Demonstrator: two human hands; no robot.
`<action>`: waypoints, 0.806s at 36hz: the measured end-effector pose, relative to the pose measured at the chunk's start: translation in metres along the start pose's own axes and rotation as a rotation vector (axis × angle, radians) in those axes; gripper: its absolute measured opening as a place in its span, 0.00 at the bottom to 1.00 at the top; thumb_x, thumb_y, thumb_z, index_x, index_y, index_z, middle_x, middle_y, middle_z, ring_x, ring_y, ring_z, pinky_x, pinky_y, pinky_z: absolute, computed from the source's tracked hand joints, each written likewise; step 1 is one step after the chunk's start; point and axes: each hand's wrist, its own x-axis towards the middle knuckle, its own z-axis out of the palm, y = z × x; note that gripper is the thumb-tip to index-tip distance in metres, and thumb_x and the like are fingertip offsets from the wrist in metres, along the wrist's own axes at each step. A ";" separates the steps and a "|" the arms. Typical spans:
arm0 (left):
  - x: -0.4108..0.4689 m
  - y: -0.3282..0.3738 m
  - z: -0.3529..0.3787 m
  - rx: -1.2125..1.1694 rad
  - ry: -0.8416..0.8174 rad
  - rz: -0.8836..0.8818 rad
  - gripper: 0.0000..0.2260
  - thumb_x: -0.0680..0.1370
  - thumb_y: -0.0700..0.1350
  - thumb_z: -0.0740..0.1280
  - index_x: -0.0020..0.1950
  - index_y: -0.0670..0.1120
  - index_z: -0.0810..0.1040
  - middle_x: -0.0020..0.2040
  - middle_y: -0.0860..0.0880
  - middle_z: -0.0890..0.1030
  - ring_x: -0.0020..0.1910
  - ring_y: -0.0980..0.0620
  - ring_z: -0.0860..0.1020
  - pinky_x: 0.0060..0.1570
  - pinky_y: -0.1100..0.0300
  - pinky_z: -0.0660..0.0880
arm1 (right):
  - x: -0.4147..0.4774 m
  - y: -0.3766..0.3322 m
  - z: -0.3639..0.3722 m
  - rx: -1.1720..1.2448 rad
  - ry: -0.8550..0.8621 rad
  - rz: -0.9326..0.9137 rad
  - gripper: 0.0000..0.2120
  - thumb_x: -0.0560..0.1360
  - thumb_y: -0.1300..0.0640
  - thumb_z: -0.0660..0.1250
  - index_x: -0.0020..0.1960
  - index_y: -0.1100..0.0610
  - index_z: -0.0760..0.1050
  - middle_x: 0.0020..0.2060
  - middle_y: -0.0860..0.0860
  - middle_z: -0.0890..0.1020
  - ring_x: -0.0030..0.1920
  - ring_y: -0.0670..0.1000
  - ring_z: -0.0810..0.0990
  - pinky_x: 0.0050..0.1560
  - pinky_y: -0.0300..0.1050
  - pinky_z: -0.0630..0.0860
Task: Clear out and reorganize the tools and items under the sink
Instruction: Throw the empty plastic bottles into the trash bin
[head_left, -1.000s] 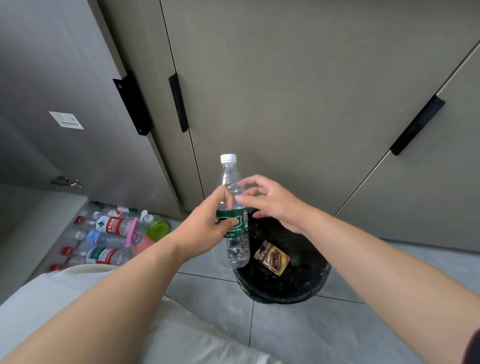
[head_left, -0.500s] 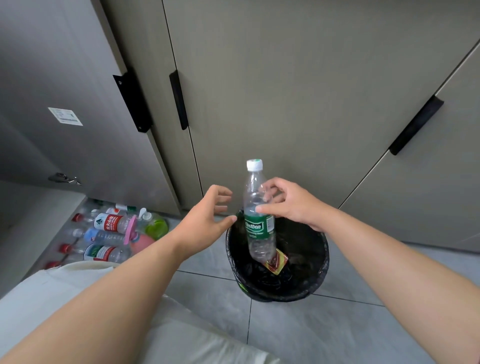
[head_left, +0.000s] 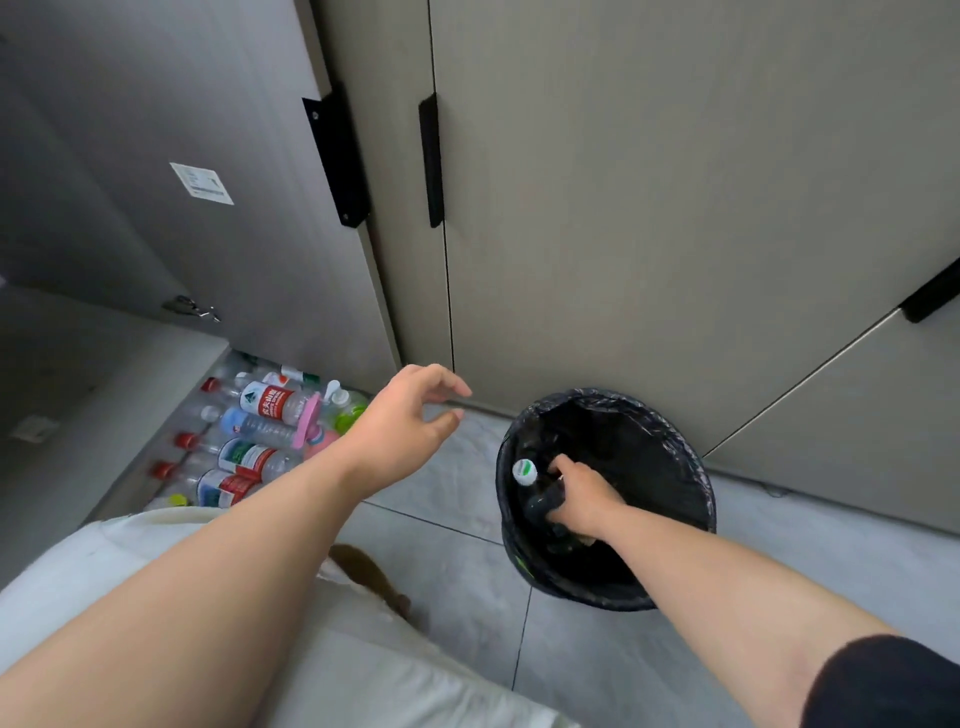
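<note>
The right hand (head_left: 584, 499) gripped the water bottle (head_left: 525, 472) low inside the black-lined bin (head_left: 639, 441), where letting go looked safest against bounce-out

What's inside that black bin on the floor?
Inside the bin: a clear bottle with a white cap, gripped by the right hand. Hand and bottle cover part of the bottom; the rest is too dark to tell.

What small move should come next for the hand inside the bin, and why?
Probably release: the right hand grips the bottle, whose body sits below the rim of the black-lined bin, cap up. Opening the fingers should drop it in. The left hand is open and holds nothing, near the row of bottles on the floor, free to take another.
</note>
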 end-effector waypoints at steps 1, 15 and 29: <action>0.000 -0.002 -0.007 -0.005 -0.010 -0.020 0.06 0.81 0.44 0.68 0.56 0.54 0.79 0.58 0.54 0.76 0.59 0.60 0.78 0.63 0.61 0.72 | 0.000 -0.001 -0.002 0.008 0.009 0.003 0.27 0.68 0.50 0.74 0.63 0.48 0.67 0.55 0.49 0.73 0.55 0.54 0.77 0.48 0.47 0.75; -0.021 -0.149 -0.158 -0.073 0.119 -0.588 0.04 0.80 0.45 0.67 0.51 0.49 0.81 0.49 0.46 0.83 0.44 0.50 0.78 0.41 0.59 0.75 | 0.014 -0.238 -0.055 0.277 0.285 -0.752 0.14 0.69 0.68 0.61 0.42 0.50 0.76 0.40 0.45 0.74 0.41 0.46 0.75 0.44 0.38 0.71; -0.048 -0.340 -0.101 -0.655 0.497 -1.055 0.08 0.79 0.37 0.66 0.58 0.41 0.72 0.44 0.38 0.76 0.38 0.47 0.74 0.40 0.57 0.71 | 0.157 -0.429 0.072 -0.385 -0.282 -0.711 0.06 0.73 0.59 0.63 0.38 0.55 0.75 0.46 0.56 0.84 0.50 0.58 0.81 0.45 0.44 0.74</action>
